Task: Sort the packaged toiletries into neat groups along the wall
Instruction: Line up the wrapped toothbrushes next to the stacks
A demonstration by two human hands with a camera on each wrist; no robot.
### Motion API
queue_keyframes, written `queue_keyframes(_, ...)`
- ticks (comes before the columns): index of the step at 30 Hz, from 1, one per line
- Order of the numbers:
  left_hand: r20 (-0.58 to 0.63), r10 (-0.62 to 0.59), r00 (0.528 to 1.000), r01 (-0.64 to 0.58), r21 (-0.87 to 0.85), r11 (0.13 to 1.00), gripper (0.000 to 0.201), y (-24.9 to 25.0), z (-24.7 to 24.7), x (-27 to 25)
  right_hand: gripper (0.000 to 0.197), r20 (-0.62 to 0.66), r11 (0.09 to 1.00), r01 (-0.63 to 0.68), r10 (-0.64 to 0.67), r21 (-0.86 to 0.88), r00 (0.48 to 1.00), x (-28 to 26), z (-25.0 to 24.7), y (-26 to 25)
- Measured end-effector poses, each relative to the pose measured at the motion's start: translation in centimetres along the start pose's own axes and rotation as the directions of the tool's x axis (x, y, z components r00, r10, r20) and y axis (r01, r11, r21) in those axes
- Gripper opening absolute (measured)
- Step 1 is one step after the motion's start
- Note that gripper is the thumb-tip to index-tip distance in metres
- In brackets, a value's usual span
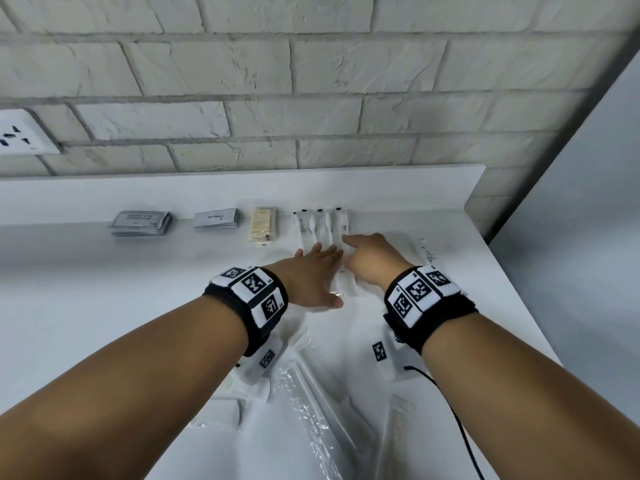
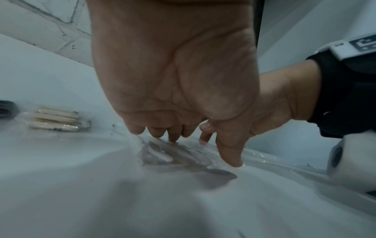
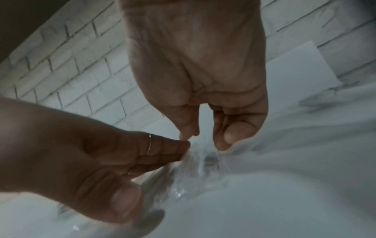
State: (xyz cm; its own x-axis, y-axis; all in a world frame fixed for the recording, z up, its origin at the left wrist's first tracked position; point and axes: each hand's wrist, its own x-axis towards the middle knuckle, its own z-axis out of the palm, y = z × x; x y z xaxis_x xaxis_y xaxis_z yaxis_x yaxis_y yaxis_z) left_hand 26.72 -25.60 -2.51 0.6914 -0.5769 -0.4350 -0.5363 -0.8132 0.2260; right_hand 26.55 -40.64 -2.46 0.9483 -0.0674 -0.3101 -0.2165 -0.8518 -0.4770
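Pressing down on the clear-wrapped toothbrushes (image 1: 322,226), I have both hands on the group that lies fourth along the wall, heads pointing at the bricks. My left hand (image 1: 311,275) lies flat with its fingers straight and spread over the lower ends of the packets, the fingertips (image 2: 173,136) touching the film; flat works better than a pinch here, I think, because the wrappers are slippery and a flat palm can nudge several at once into line. My right hand (image 1: 367,261) comes in from the other side with its index finger stretched onto the rightmost packet and the other fingers loosely curled, gripping nothing that I can see; it acts as a stop so the row does not fan out to the right.

Just left of the toothbrushes sits the pale tan stack (image 1: 264,226), squared up by itself, then the small grey sachets (image 1: 216,218), then the bigger grey sachet pile (image 1: 140,222). Each kind has its own spot with a gap between, all close under the white brick wall (image 1: 311,81), which is what the task wants.

Nearer to me on the white counter (image 1: 86,289) loose clear-wrapped items (image 1: 311,393) and a comb (image 1: 398,420) lie unsorted, so I judge the job partly done. A wall socket (image 1: 20,133) sits far left, well apart.
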Motion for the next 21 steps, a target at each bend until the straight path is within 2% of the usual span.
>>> queue_keyframes(2, -0.018, -0.017, 1.0, 0.017, -0.025, 1.0, 0.094, 0.0, -0.2, -0.1, 0.051, -0.065, 0.998, -0.031, 0.035, 0.061, 0.997, 0.0, -0.7, 1.2)
queue_keyframes(4, -0.071, -0.006, 0.997, 0.002, -0.05, 0.999, 0.089, 0.3, -0.5, -0.2, 0.047, -0.164, 0.997, -0.066, 0.073, 0.048, 0.984, -0.1, -2.3, 3.2)
queue_keyframes(7, -0.163, 0.059, 0.985, -0.075, -0.09, 0.993, 0.076, 1.4, -0.8, 0.0, 0.04, -0.244, 0.971, -0.21, 0.177, -0.116, 0.953, -1.0, -4.8, 6.1)
queue_keyframes(10, -0.098, 0.042, 0.994, -0.046, -0.039, 0.998, 0.067, 2.3, -0.5, 0.6, 0.053, -0.132, 0.878, -0.331, 0.303, -0.345, 0.944, -2.9, -5.9, 7.3)
queue_keyframes(12, -0.017, 0.002, 1.0, -0.002, 0.015, 1.0, 0.068, 2.5, 0.1, 0.9, 0.058, -0.043, 0.827, -0.328, 0.348, -0.457, 0.936, -3.5, -5.5, 7.7)
queue_keyframes(13, -0.002, -0.009, 1.0, 0.009, 0.028, 1.0, 0.069, 2.5, 0.4, 1.0, 0.057, -0.045, 0.818, -0.337, 0.358, -0.467, 0.933, -3.6, -5.2, 7.7)
queue_keyframes(14, -0.003, -0.014, 1.0, 0.015, 0.03, 0.999, 0.07, 2.5, 0.5, 1.1, 0.051, -0.059, 0.827, -0.325, 0.337, -0.459, 0.94, -3.6, -4.9, 7.7)
queue_keyframes(18, -0.012, -0.02, 1.0, 0.02, -0.003, 1.0, 0.071, 2.4, 0.5, 1.1, 0.057, -0.066, 0.887, -0.252, 0.246, -0.387, 0.967, -2.9, -4.8, 5.9)
queue_keyframes(20, -0.006, -0.026, 1.0, 0.026, -0.017, 1.0, 0.072, 2.4, 0.4, 1.0, 0.051, -0.058, 0.938, -0.222, 0.215, -0.266, 0.975, -2.0, -4.8, 4.8)
queue_keyframes(21, -0.003, -0.027, 1.0, 0.027, -0.017, 0.999, 0.072, 2.4, 0.4, 1.0, 0.044, -0.04, 0.965, -0.218, 0.214, -0.144, 0.976, -1.3, -4.9, 4.5)
